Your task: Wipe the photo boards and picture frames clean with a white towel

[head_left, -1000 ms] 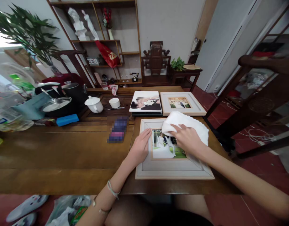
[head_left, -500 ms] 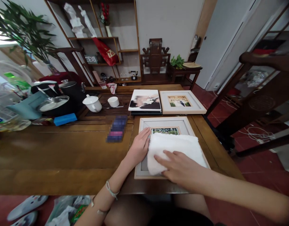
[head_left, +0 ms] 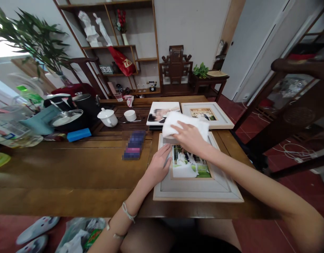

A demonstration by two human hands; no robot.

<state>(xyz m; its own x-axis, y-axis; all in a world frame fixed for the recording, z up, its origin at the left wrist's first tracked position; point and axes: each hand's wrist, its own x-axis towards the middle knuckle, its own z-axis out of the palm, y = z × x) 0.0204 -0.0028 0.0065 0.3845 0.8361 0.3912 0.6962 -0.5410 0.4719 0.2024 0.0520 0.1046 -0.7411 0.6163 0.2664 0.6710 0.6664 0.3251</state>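
A framed photo (head_left: 199, 191) with a wide pale border lies flat near the table's front edge, its picture of people on grass in view. My left hand (head_left: 159, 164) rests flat on the left side of this frame, fingers stretched out and holding nothing. At the frame's far edge, my right hand (head_left: 190, 137) has hold of a white cloth (head_left: 200, 125), palm down with the fingers over it. The cloth covers the frame's far border and overlaps the view of the two pictures behind; whether it touches them I cannot tell.
Behind lie a white-covered photo panel (head_left: 155, 119) and another framed photo (head_left: 225, 117). Left of my hands is a blurred dark blue item (head_left: 134, 144). Further left stand a white lidded cup (head_left: 107, 117), a small white bowl (head_left: 130, 115), a blue block (head_left: 79, 134) and a lidded pan (head_left: 67, 119).
My right hand has moved the white cloth away from me, from the near right part of the frame to its far edge, uncovering the photo. My left hand stays on the frame's left side.
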